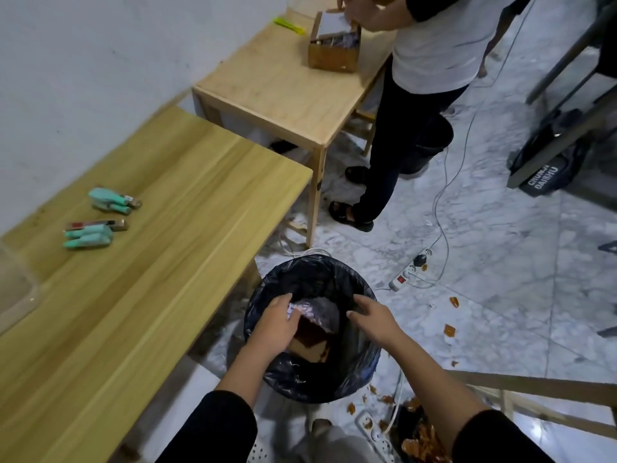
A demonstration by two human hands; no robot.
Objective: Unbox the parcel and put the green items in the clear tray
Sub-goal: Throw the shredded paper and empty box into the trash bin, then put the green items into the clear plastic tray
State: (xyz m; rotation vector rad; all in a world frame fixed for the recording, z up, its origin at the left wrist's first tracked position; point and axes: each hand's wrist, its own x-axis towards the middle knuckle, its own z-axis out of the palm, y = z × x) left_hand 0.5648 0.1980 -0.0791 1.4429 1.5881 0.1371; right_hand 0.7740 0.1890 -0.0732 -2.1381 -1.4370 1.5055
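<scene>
Both my hands reach into a bin lined with a black bag (364,355) on the floor beside the table. My left hand (273,325) grips crumpled plastic wrapping (317,312) that lies over a brown cardboard box (310,345) inside the bin. My right hand (374,319) hovers over the bin's right side, fingers apart and empty. Two bundles of green items lie on the wooden table (150,295): one (112,200) farther back, one (90,233) nearer. The clear tray's edge (16,282) shows at the far left of the table.
Another person (420,61) stands at a second wooden table (283,95) handling an open cardboard box (334,48). Power strips (405,277) and cables run over the marble floor. Brown tape scraps (417,442) litter the floor near my feet. A black bag (547,162) lies at right.
</scene>
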